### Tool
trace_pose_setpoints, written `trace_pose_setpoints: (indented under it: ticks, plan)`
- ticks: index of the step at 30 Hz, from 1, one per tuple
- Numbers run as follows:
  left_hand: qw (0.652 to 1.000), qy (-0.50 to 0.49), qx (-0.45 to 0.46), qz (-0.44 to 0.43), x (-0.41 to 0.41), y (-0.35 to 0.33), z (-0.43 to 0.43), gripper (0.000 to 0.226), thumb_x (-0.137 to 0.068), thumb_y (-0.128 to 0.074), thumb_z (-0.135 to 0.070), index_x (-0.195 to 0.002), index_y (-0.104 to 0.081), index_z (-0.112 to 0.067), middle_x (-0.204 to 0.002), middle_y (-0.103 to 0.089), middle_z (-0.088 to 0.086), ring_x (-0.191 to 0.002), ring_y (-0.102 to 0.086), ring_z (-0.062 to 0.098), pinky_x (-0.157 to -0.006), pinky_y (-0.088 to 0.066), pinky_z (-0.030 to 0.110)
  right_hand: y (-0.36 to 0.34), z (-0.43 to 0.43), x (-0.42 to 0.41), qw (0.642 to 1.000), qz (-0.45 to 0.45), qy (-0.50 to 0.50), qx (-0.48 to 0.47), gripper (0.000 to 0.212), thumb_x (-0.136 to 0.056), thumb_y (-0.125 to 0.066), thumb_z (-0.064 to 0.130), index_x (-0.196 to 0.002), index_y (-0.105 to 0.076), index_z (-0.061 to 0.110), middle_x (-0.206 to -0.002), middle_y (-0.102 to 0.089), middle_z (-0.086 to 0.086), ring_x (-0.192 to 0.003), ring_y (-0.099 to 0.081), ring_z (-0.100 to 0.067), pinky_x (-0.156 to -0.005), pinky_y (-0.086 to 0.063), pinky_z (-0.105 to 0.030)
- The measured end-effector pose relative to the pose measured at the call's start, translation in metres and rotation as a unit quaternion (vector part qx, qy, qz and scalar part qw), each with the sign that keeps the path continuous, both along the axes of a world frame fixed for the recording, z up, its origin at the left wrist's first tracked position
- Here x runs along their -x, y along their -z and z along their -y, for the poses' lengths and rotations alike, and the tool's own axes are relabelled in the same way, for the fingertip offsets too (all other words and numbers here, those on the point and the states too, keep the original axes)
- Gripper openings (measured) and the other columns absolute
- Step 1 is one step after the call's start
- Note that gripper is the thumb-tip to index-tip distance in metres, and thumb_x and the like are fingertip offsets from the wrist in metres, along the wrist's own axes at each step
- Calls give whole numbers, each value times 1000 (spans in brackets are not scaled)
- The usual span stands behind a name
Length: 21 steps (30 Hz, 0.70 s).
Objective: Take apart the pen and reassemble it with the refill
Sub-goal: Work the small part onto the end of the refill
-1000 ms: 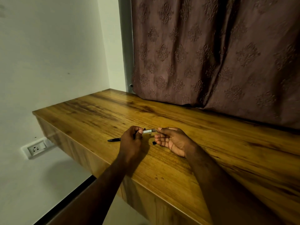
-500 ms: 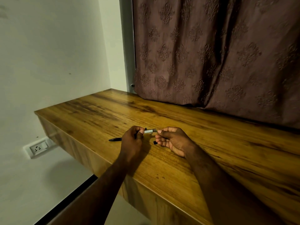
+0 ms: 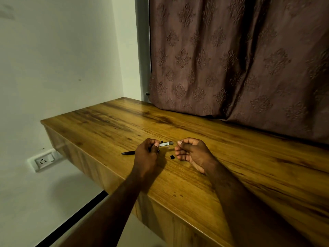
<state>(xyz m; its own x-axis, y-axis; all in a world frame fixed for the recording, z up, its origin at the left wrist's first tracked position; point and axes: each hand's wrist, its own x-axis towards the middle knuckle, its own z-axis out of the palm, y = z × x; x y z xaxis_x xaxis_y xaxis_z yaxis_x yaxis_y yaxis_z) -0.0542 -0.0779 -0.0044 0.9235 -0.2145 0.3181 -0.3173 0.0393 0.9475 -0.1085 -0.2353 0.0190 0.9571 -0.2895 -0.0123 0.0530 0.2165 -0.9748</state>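
pinching a slim silvery barrel [image 3: 166, 144] — left hand [image 3: 146, 155].

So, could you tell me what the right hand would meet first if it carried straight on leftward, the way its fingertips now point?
Most likely the free end of the silver pen piece that the left hand pinches; the right hand has its fingertips level with it, a small gap apart. Depth is hard to judge from one view.

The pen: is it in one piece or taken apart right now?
Taken apart. The left hand holds a silvery barrel piece, a black pen piece lies on the table, and a small black part lies separately.
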Motion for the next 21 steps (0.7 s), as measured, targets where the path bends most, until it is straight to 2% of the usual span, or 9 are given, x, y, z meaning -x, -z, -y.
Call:
trace_pose_setpoints:
  ticks: [5,9,18,21]
  plan:
    - [1000,3,10,-6,0,0,0,22,-96,-51,-13,-79,-61,-23,-69,-60,-2,-64,-54,12,-62,-43,32,0,0,0,1000,-1,4,-9,7,-91,-58,5,-90,-61,-1,-73,-66,-15,-53,-63,-17,-48,-53,-25]
    - [999,19,19,-26,-1,3,0,17,-95,-52,-19,-81,-63,-22,-74,-63,7,-68,-56,18,-64,-45,39,0,1,0,1000,-5,1,-5,8,-91,-58,5,-91,-62,-1,-73,-66,-14,-54,-63,-18,-49,-53,-25]
    - [1000,10,-13,-1,2,-1,0,14,-96,-52,-14,-89,-64,-12,-72,-61,-1,-60,-52,7,-57,-41,23,2,0,-2,1000,0,-5,16,6,-89,-61,5,-89,-65,1,-71,-67,-11,-54,-62,-16,-49,-53,-24]
    - [1000,22,-4,-15,0,1,-1,14,-95,-53,-19,-87,-64,-16,-73,-62,3,-62,-53,12,-60,-43,30,3,1,-3,1000,-1,-2,7,7,-89,-60,5,-90,-64,-1,-72,-66,-12,-54,-62,-16,-48,-52,-24]
